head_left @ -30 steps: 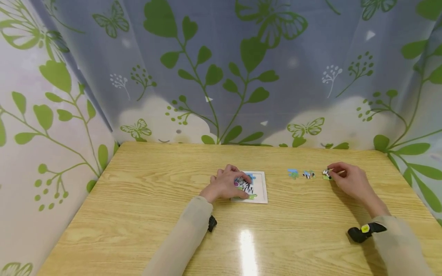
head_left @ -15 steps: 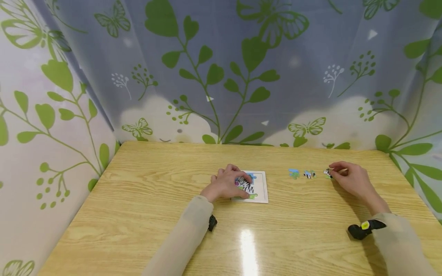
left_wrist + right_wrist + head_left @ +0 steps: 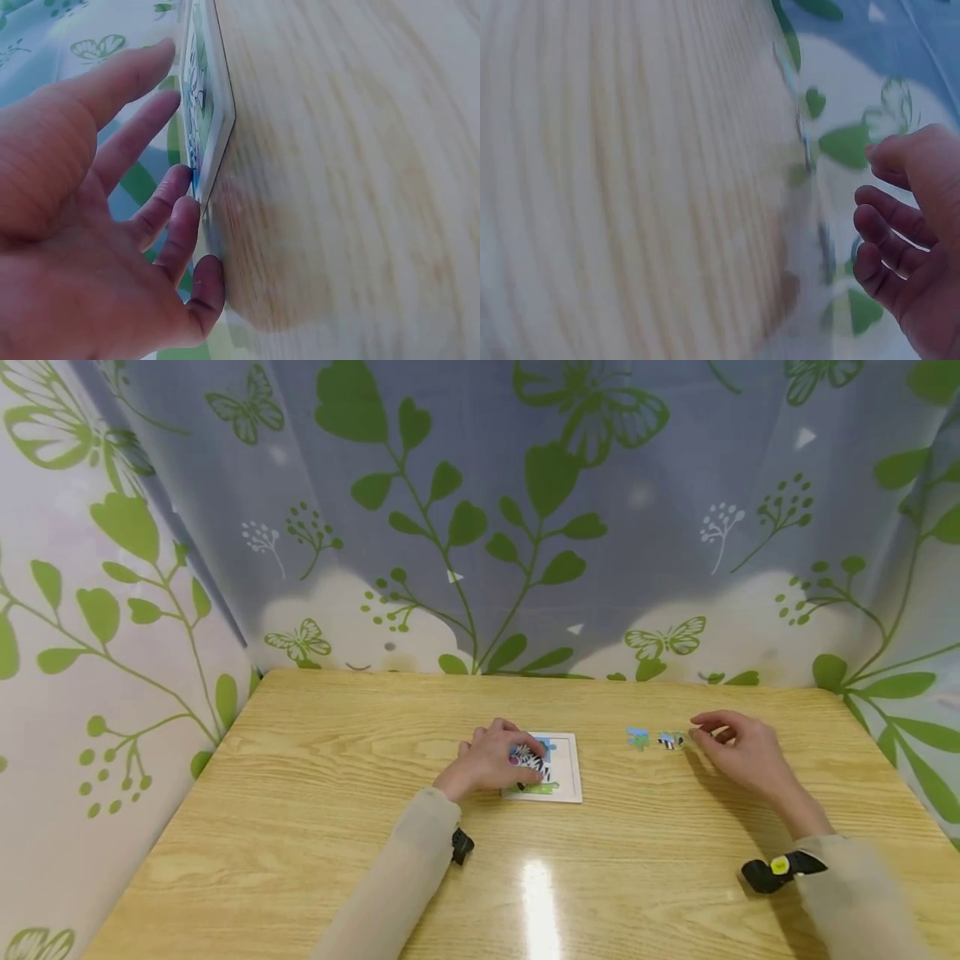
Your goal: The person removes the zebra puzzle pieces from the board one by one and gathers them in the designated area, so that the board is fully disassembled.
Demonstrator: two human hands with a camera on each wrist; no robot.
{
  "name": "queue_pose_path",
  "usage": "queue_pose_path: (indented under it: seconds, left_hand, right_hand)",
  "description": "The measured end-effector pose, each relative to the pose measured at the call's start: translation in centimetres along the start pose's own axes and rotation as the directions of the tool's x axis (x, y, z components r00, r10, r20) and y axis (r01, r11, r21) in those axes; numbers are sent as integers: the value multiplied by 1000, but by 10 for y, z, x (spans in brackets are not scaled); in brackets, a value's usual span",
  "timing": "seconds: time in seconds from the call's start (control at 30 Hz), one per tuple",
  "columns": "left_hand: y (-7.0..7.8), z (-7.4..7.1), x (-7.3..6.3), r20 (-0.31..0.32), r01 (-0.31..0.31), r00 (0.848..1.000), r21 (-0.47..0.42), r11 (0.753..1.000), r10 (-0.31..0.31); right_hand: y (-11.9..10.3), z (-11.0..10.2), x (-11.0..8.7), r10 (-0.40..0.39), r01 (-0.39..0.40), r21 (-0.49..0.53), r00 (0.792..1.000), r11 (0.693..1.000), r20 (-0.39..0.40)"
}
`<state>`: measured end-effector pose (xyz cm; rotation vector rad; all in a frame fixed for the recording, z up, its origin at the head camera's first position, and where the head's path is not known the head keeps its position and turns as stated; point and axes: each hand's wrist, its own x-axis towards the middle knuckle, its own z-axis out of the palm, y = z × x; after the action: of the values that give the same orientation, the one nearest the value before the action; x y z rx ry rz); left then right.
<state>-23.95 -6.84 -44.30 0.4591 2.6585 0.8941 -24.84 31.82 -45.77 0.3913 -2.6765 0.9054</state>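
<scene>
A small white puzzle board with joined zebra pieces on its left part lies on the table in the head view. My left hand spreads over its left side, hiding part of the picture. In the left wrist view the fingers reach to the board's edge, loosely bent and gripping nothing. To the right lie a blue and green puzzle piece and a black, white and blue piece. My right hand hovers just right of the second piece, its fingers loosely curved. I see nothing held between them. A third piece is hidden from the head view.
The wooden table runs back to a patterned curtain, with another curtain along the left side. Wrist cameras sit on both arms, such as the black one on the right.
My right hand has moved left from the third piece toward the middle one, and that third piece no longer shows. The left thumb has shifted slightly up over the board.
</scene>
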Motion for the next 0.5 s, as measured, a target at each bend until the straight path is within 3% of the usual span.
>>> queue_pose_path:
  seconds: [0.23,0.5]
  left_hand:
    - [-2,2,4,-132,40,990,-12,999,-42]
    - [-4,2,5,-145,89,986,11,996,-86]
  right_hand:
    - [-32,22,6,-64,63,31,997,998,40]
    - [-59,49,13,-51,43,86,994,995,98]
